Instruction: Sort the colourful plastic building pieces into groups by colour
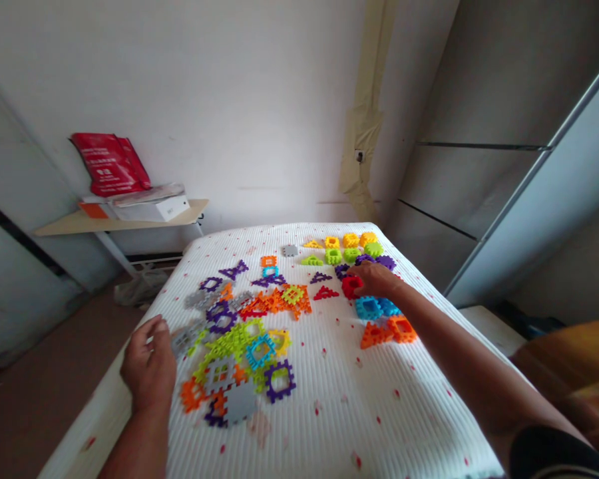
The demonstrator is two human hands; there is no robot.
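Note:
At the right of the bed my right hand (374, 278) reaches out, its fingers closed around a red interlocking block (351, 287). Purple blocks (385, 262) lie just beyond that hand, and blue blocks (368, 308) sit just nearer to me. My left hand (150, 366) rests at the left edge with loosely bent fingers and a gap by the thumb; nothing shows in it. Beside it spreads a loose pile of flat toothed pieces: grey pieces (240, 402), green pieces (229, 342), a blue square frame (260, 351) and a purple square frame (280, 382).
Yellow blocks (350, 240), green blocks (333, 257) and orange blocks (402, 328) form rows on the white quilted bed cover (329, 412). A side table (194, 211) with a red bag (107, 163) stands at left. A grey cabinet (459, 173) rises at right.

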